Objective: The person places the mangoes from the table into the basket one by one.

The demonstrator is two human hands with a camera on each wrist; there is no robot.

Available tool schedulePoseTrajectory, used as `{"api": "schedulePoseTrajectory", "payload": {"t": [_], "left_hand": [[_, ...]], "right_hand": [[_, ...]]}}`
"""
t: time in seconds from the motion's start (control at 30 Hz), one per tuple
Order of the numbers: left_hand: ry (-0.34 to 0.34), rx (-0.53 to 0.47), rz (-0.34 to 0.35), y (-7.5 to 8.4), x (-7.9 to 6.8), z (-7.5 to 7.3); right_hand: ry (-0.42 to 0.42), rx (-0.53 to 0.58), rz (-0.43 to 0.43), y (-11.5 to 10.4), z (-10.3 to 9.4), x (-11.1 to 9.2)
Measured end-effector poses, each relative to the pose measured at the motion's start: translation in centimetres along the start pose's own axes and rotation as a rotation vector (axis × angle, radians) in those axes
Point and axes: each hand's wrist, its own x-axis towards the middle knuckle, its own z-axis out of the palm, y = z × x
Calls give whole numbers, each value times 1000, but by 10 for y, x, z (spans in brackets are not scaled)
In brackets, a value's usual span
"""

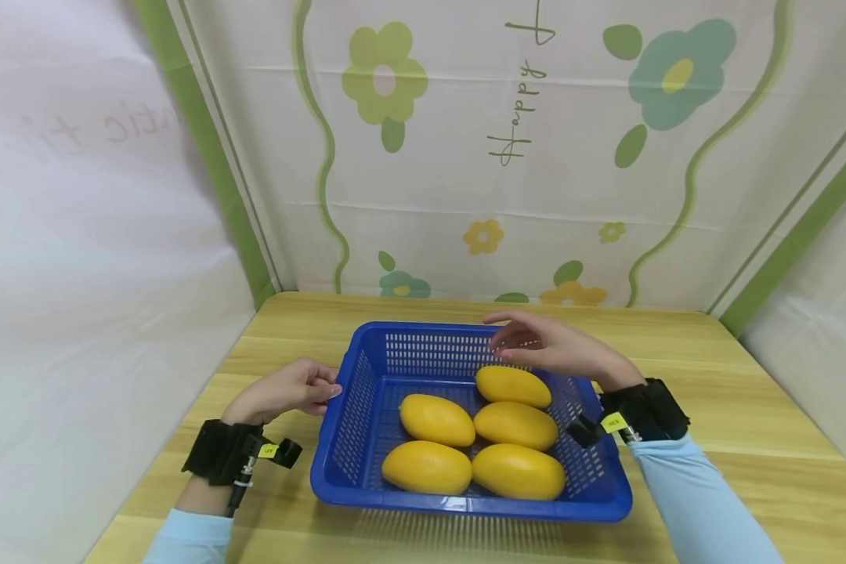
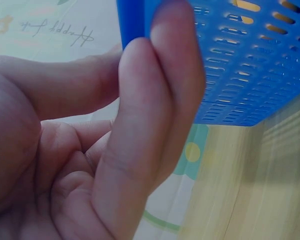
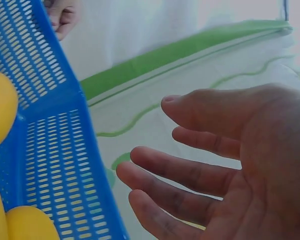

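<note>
A blue plastic basket with slotted walls holds several yellow mangoes, in two columns toward its right side. My left hand pinches the basket's left rim between thumb and fingers; the left wrist view shows the fingertips against the blue edge. Over the basket's far right part hovers my right hand, fingers spread and relaxed with nothing in them. In the right wrist view this hand stands apart from the basket wall, and mangoes show inside.
The basket stands on a light wood-grain table. Behind it hangs a white cloth printed with flowers and lettering, and plain white cloth closes the left side. Each wrist wears a black strap with a small camera.
</note>
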Motion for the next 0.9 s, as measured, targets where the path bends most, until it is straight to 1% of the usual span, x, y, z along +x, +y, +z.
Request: {"api": "schedulePoseTrajectory", "payload": {"t": [0.27,0.5,0.9], "left_hand": [[-9,-24,-5,0,0,1],[-3,-17,-10,0,1,1],[8,-8,-16,0,1,1]], "right_hand": [[93,37,-34,6,-8,-12],[131,77,-67,13,-8,-18],[212,90,-33,23,-10,-27]]}}
